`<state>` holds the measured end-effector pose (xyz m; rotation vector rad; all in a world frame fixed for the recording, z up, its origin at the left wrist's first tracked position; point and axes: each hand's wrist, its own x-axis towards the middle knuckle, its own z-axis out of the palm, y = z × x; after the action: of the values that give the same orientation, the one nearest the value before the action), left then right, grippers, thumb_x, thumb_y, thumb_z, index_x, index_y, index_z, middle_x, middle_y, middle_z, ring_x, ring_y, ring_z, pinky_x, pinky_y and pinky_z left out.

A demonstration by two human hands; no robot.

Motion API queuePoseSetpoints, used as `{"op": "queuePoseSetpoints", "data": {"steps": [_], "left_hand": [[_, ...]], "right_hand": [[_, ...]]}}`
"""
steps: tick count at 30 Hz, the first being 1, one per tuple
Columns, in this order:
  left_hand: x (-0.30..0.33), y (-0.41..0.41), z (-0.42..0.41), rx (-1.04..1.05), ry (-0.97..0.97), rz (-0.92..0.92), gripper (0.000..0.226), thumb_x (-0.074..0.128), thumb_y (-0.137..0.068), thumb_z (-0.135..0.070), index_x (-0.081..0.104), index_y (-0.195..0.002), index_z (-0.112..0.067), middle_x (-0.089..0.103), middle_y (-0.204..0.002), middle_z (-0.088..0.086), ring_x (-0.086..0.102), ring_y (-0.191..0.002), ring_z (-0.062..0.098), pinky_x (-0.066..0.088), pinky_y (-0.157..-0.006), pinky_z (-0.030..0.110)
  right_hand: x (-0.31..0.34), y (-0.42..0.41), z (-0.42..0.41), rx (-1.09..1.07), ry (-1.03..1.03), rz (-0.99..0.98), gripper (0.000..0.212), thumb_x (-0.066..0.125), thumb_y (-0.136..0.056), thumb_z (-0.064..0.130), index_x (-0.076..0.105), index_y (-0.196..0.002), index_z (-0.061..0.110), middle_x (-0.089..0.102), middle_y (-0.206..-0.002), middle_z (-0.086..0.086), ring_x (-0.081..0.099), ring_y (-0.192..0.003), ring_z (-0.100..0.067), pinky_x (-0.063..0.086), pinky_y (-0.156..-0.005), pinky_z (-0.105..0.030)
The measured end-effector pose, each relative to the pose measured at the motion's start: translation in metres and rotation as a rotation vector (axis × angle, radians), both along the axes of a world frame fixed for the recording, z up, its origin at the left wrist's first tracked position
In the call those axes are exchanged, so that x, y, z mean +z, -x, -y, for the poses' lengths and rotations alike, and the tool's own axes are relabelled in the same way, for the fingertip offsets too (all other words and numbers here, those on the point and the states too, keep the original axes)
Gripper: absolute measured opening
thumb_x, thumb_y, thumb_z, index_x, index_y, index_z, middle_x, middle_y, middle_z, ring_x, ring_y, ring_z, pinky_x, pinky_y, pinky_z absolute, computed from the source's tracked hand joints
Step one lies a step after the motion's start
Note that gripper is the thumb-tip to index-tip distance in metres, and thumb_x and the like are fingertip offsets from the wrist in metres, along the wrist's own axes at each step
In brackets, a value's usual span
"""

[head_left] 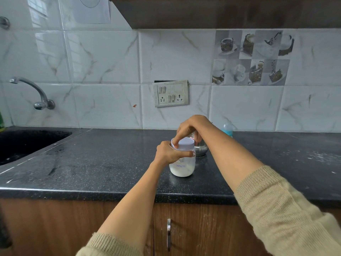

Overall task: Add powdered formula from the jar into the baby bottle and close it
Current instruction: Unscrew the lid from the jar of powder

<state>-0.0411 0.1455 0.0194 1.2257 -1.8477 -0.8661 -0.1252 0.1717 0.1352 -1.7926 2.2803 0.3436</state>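
Note:
A clear jar (182,168) with white powder and a handwritten label stands on the black counter (103,163). Its pale lilac lid (185,143) sits on top. My left hand (170,152) wraps around the jar's upper part. From above, my right hand (190,129) grips the lid's rim with its fingertips. Behind my right forearm, by the wall, stands the baby bottle (227,129) with a teal collar and clear cap, mostly hidden.
A steel cup (201,148) stands right behind the jar, partly hidden by my right hand. A dark sink (27,141) with a wall tap (35,91) lies at the left. White powder specks dust the counter at the right.

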Motion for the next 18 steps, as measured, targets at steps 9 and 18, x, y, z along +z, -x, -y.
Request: {"op": "queuePoseSetpoints", "data": {"steps": [9, 18], "left_hand": [[-0.001, 0.0, 0.004, 0.006, -0.004, 0.004, 0.045, 0.087, -0.053, -0.046, 0.069, -0.079, -0.013, 0.068, -0.079, -0.003, 0.064, -0.078, 0.013, 0.053, -0.065, 0.03], [0.002, 0.0, -0.003, -0.003, 0.01, -0.001, 0.044, 0.087, -0.056, -0.043, 0.056, -0.078, -0.02, 0.058, -0.08, -0.004, 0.057, -0.075, 0.012, 0.051, -0.065, 0.028]], "right_hand": [[0.002, -0.007, 0.003, 0.159, -0.096, -0.032, 0.075, 0.077, -0.065, 0.022, 0.044, -0.129, 0.045, 0.033, -0.149, 0.0, 0.042, -0.13, -0.03, 0.043, -0.104, -0.048], [0.008, -0.003, -0.004, -0.018, 0.021, -0.078, 0.098, 0.06, -0.073, 0.071, 0.032, -0.146, 0.012, 0.047, -0.142, -0.012, 0.063, -0.088, -0.029, 0.049, -0.063, -0.035]]}}
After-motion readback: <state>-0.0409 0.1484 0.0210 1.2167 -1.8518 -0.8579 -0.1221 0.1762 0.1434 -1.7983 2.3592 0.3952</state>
